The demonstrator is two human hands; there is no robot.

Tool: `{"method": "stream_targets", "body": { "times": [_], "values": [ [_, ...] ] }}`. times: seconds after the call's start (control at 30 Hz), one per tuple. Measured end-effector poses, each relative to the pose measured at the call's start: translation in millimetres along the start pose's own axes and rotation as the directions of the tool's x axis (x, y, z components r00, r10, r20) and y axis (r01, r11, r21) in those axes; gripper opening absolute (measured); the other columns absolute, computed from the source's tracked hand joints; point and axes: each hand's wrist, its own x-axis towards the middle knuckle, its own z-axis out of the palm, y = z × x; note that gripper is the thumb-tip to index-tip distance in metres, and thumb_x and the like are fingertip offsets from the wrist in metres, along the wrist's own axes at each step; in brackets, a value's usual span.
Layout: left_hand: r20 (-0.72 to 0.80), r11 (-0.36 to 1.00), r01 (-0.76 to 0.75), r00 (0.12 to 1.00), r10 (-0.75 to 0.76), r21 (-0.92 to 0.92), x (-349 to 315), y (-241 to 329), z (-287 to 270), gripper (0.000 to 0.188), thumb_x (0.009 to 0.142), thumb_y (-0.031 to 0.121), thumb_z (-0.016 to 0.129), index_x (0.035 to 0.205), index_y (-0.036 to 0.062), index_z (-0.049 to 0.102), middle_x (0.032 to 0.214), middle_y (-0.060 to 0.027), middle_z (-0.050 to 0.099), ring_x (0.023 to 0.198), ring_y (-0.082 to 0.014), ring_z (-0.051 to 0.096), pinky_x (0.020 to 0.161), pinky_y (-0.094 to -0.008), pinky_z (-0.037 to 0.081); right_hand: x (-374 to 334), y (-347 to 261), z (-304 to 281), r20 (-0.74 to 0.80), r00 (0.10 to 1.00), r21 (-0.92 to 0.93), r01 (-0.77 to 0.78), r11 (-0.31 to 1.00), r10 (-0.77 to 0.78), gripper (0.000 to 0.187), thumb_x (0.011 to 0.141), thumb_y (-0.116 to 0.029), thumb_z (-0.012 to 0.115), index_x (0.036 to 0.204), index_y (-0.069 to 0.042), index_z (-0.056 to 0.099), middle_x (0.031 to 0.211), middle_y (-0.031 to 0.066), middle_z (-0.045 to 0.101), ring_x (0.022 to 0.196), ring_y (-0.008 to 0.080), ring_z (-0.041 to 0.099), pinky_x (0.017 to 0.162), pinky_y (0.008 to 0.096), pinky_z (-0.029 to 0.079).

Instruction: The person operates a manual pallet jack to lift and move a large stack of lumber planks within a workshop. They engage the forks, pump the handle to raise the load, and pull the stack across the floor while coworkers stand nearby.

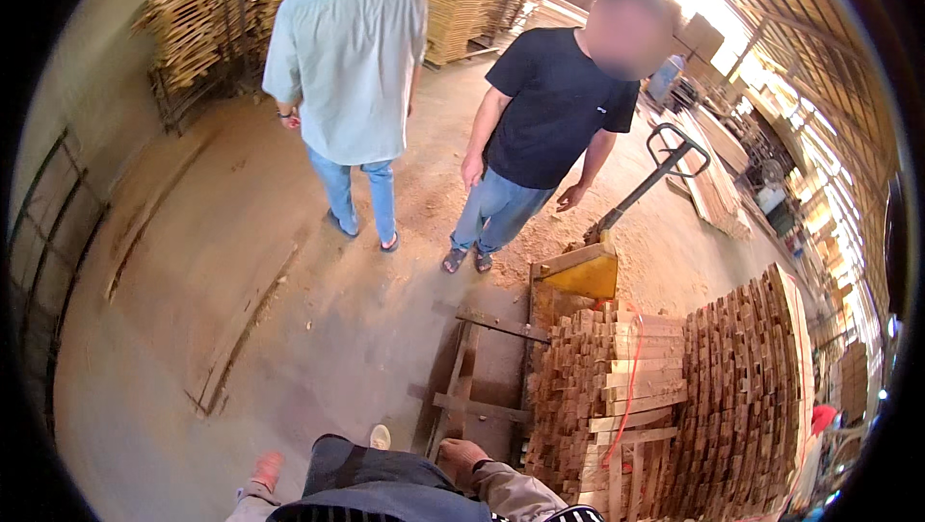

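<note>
My left hand [268, 471] hangs low beside my dark clothing, away from any object; its fingers are too small and blurred to tell how they are held. My right hand [462, 456] is in front of me with its back up and its fingers curled under. It is nearest to the low frame with crossbars [482, 407] on the floor; whether it touches the frame cannot be seen. What the curled fingers hold, if anything, is hidden. To the right of that hand stands a tall stack of wooden slats [647, 397], with a red cord [632, 392] running down it.
A yellow pallet jack [586, 274] with a raised black handle stands behind the slats. A person in a black shirt [551, 103] faces me; another in a pale shirt [350, 60] faces away. More wood stacks [448, 4] stand behind. A metal rack [53, 233] is at left.
</note>
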Motion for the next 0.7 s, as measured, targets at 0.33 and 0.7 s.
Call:
{"method": "stream_targets", "body": {
  "times": [0.33,0.7],
  "values": [
    [0.141,0.943,-0.299,0.950,0.279,0.149,176.0,-45.5,-165.2,0.032,0.100,0.027,0.049,0.117,0.0132,0.072,0.126,-0.0123,0.070,0.116,-0.0348,0.065,0.101,-0.0435,0.052,-38.5,-68.3,-26.1,0.071,0.975,0.985,-0.036,-0.166,0.210,0.015,0.092,-0.021,0.067,0.099,-0.008,0.069,0.089,0.0191,0.071,0.088,0.0352,0.069,0.074,0.0431,0.055],
    [0.215,0.968,0.109,0.975,-0.060,-0.226,398.0,14.4,-328.8,0.050,0.095,0.046,0.064,0.125,0.0061,0.072,0.127,-0.0152,0.072,0.121,-0.0304,0.065,0.105,-0.0399,0.048,88.9,-126.0,6.3,-0.151,0.857,0.435,-0.390,0.812,0.492,0.018,0.095,-0.025,0.065,0.101,-0.009,0.070,0.092,0.0179,0.070,0.089,0.0340,0.069,0.076,0.0428,0.056]
  ]
}}
